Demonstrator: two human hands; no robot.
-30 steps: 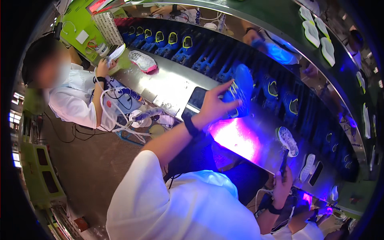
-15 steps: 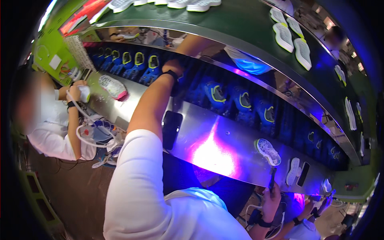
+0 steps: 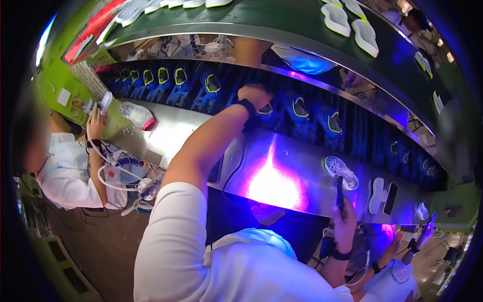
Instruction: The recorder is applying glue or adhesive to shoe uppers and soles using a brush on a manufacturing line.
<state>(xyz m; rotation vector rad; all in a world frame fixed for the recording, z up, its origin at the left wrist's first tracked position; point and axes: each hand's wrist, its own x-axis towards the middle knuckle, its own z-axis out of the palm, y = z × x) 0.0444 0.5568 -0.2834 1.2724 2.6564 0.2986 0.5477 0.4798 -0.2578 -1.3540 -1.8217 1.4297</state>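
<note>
My left hand [image 3: 255, 96] reaches over the row of dark blue shoes, a wristband at its wrist. It touches or hovers just above one blue shoe [image 3: 267, 108] with a yellow-green collar; its fingers are mostly hidden. More blue shoes [image 3: 212, 83] stand to its left, and another shoe [image 3: 298, 107] is just right. My right hand [image 3: 345, 225] is closed around a black-handled brush [image 3: 340, 195], pointing up. The brush's tip is at the lower edge of a white shoe sole [image 3: 344, 173] with patchy white stuff inside, lying on the metal bench.
A metal bench [image 3: 307, 151] runs across, lit brightly in the middle. White soles ride on a green belt [image 3: 282, 25] above. Right lie a pale sole [image 3: 375, 195] and dark phone [image 3: 390, 198]. Co-workers sit left and right; a pink-tipped sole [image 3: 137, 115] lies near the left one.
My left hand has moved right along the row, from one blue shoe to another. My right hand has raised the brush to the white sole. The whole view has shifted slightly.
</note>
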